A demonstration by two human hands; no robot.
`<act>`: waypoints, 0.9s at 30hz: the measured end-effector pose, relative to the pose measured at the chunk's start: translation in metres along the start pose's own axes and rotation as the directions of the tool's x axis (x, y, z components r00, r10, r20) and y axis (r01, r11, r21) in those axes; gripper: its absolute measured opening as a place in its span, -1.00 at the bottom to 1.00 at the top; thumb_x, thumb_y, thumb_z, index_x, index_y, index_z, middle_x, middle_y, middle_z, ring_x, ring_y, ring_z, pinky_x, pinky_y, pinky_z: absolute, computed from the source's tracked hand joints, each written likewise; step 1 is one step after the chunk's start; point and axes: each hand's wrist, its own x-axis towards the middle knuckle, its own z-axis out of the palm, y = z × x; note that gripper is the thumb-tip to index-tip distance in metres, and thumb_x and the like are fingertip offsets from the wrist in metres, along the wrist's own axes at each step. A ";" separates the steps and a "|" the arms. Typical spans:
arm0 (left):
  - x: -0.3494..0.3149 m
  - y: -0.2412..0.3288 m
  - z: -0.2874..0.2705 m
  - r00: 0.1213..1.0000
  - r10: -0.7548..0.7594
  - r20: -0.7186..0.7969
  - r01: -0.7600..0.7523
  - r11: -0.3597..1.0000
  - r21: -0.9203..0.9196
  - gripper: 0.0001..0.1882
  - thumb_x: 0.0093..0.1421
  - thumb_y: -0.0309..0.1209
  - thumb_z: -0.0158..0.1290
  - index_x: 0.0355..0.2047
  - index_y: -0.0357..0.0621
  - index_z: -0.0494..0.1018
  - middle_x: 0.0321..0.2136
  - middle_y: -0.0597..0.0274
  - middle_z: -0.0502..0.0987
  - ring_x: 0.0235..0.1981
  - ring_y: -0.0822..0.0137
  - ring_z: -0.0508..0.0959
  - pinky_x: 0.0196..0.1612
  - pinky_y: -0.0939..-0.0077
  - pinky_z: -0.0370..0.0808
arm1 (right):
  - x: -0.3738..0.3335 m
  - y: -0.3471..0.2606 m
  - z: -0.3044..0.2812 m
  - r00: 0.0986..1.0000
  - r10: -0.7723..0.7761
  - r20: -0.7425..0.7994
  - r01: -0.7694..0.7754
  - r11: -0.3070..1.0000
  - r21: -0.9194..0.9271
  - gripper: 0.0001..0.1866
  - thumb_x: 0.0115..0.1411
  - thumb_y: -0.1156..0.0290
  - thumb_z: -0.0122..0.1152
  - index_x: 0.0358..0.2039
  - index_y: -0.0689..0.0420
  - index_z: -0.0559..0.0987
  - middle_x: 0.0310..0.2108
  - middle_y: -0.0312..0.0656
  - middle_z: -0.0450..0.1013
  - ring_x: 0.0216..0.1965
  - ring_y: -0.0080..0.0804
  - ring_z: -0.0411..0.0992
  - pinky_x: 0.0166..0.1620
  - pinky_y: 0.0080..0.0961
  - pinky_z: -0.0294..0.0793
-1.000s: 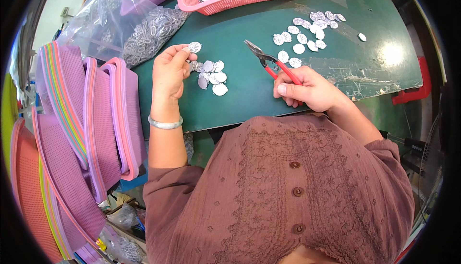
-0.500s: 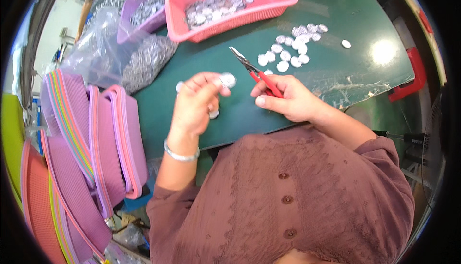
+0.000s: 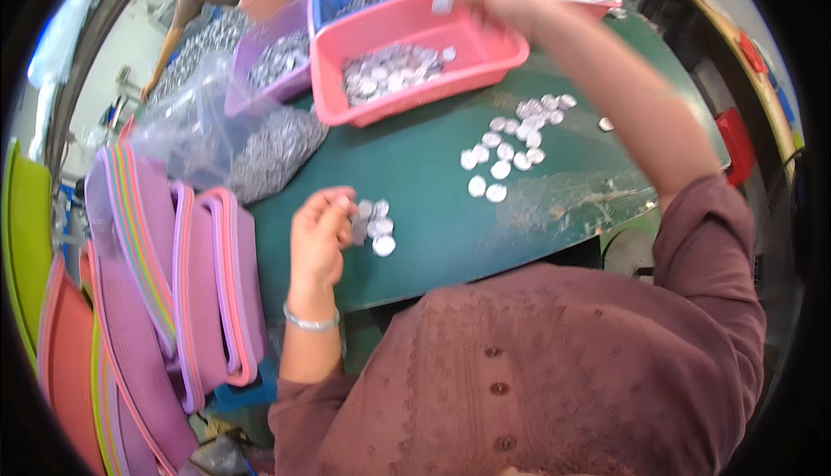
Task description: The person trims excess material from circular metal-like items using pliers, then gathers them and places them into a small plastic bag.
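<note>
My left hand (image 3: pixel 318 238) is closed, thumb and fingertips together, low over the green table. Whatever is between its fingers is hidden. Beside those fingertips lies a small cluster of silvery-white discs (image 3: pixel 378 227). My right hand (image 3: pixel 502 4) reaches far over the back of the pink basket (image 3: pixel 424 95), which holds many similar discs (image 3: pixel 389 73). Motion smears its fingers. A small pale piece (image 3: pixel 442 0) shows at their tips; I cannot tell whether it is gripped. No pliers can be clearly made out. More loose discs (image 3: pixel 519 134) lie on the right half of the table.
Purple (image 3: pixel 299 86) and blue baskets (image 3: pixel 325 13) of metal parts stand behind on the left. A clear bag of metal parts (image 3: pixel 281 151) slumps before them. Stacked baskets (image 3: pixel 203 294) crowd my left side. A red clamp (image 3: pixel 734 147) sits at the right edge. Another person's arm (image 3: pixel 169 52) shows far left.
My right hand, earlier near me with red-handled pliers, has swung up and away over the baskets. My left hand has lowered beside the disc cluster. The view has shifted, showing more of the back.
</note>
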 end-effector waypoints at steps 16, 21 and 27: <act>0.040 -0.011 -0.043 0.955 0.287 0.068 -0.173 0.356 0.918 -0.75 -0.05 -0.47 0.09 -0.29 -0.15 0.51 -0.52 0.12 0.42 -0.43 0.19 0.45 -0.33 0.38 0.40 | -0.029 0.011 0.010 0.998 -0.043 0.045 0.035 0.983 0.182 -0.85 0.10 0.30 0.10 -0.50 0.10 0.48 -0.74 -0.39 0.28 -0.74 -0.60 0.20 -0.67 -0.61 0.15; 0.058 -0.012 -0.042 0.988 0.129 0.083 -0.152 0.743 0.652 -0.93 0.01 -0.51 0.06 -0.45 -0.20 0.44 -0.63 0.30 0.38 -0.59 0.45 0.39 -0.49 0.63 0.32 | -0.072 0.033 0.015 0.957 -0.165 0.238 0.125 0.976 0.176 -0.70 0.08 0.23 0.11 -0.27 0.18 0.53 -0.68 -0.48 0.23 -0.64 -0.75 0.16 -0.55 -0.77 0.12; 0.036 -0.002 -0.012 0.988 0.046 0.148 -0.040 0.998 -0.045 -0.97 0.15 -0.48 -0.10 -0.38 -0.13 0.33 -0.66 0.30 0.39 -0.77 0.63 0.19 -0.70 0.78 0.09 | -0.115 0.044 0.036 0.922 -0.149 0.357 0.078 0.975 0.206 -0.71 0.04 0.30 0.14 -0.31 0.24 0.52 -0.57 -0.41 0.30 -0.54 -0.70 0.23 -0.45 -0.71 0.20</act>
